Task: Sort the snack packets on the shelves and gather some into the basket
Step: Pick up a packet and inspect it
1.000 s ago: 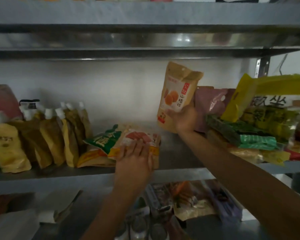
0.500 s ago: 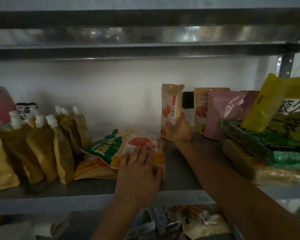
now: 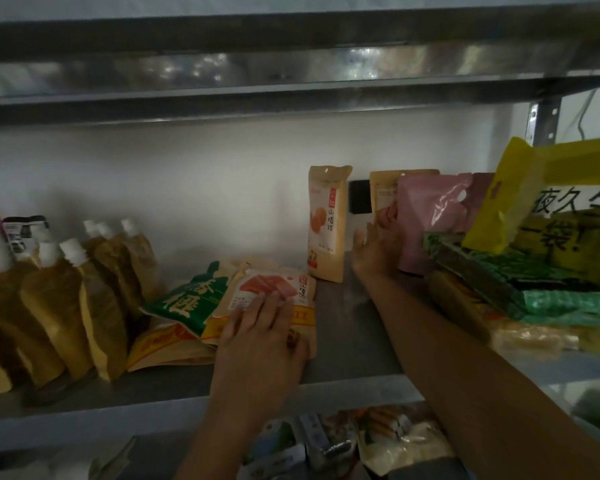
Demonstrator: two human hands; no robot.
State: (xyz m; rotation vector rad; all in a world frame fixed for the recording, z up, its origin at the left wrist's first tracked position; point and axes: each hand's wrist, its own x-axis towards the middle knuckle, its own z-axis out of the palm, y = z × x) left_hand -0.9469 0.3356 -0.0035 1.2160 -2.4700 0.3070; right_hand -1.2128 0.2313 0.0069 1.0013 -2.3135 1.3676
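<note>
The heap of bags [image 3: 561, 306] at the right of the frame overhangs the shelf [image 3: 340, 334] edge, and the right forearm passing beside it could knock it down. The tan packet [image 3: 327, 223] in the centre stands free and could topple. The right hand [image 3: 378, 251], fingers spread, rests against the standing pouches [image 3: 426, 216] and grips nothing. The left hand [image 3: 260, 341] lies flat on the flat packets [image 3: 267, 292] at lower centre. The shelf is dull grey steel against a pale wall [image 3: 205, 174], dimly lit. No basket shows.
</note>
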